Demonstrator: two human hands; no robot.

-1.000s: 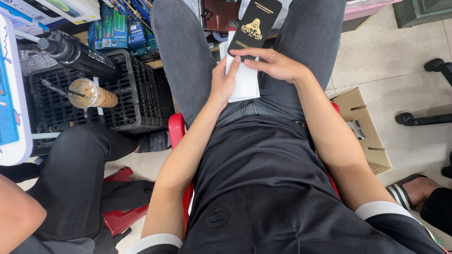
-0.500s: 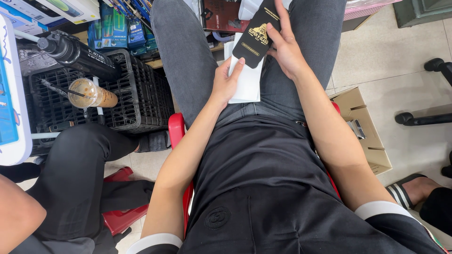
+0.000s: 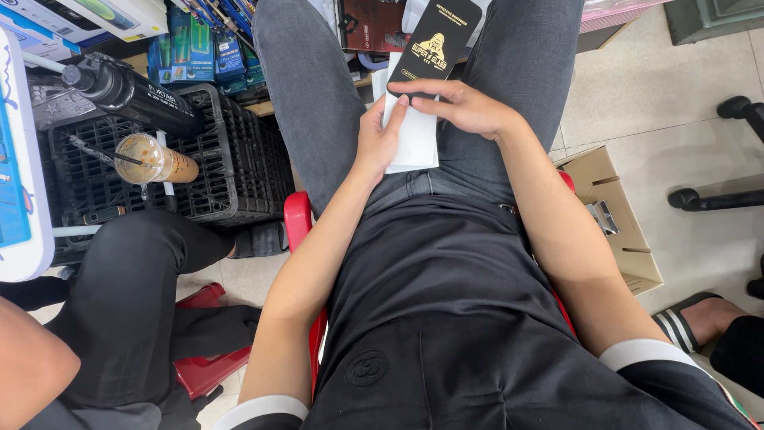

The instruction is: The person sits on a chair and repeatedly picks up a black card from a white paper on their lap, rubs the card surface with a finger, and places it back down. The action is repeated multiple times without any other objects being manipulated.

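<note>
Fingers of our right hand (image 3: 469,107) were closed over the near end of a black flat packet (image 3: 434,46), thumb below and fingertips lying across its lower edge, so that hand had a firm pinch on it. Our left hand (image 3: 380,137) was curled round the left edge of a white card sleeve (image 3: 415,131), thumb on top and the other fingers hidden beneath, holding it against our lap between the thighs. We saw the black packet's long axis running away from us and leaning a little to the right, its far end well beyond both hands, its near end overlapping the top of the white sleeve, whose own long axis ran nearly straight away from us. The two pieces touched there, right between the hands, and the right hand was the nearer to the packet. Farther out, to our left stood a black plastic crate (image 3: 239,159) with an iced drink cup (image 3: 155,158) on it; to our right, an open cardboard box (image 3: 613,215) sat on the tiled floor.
</note>
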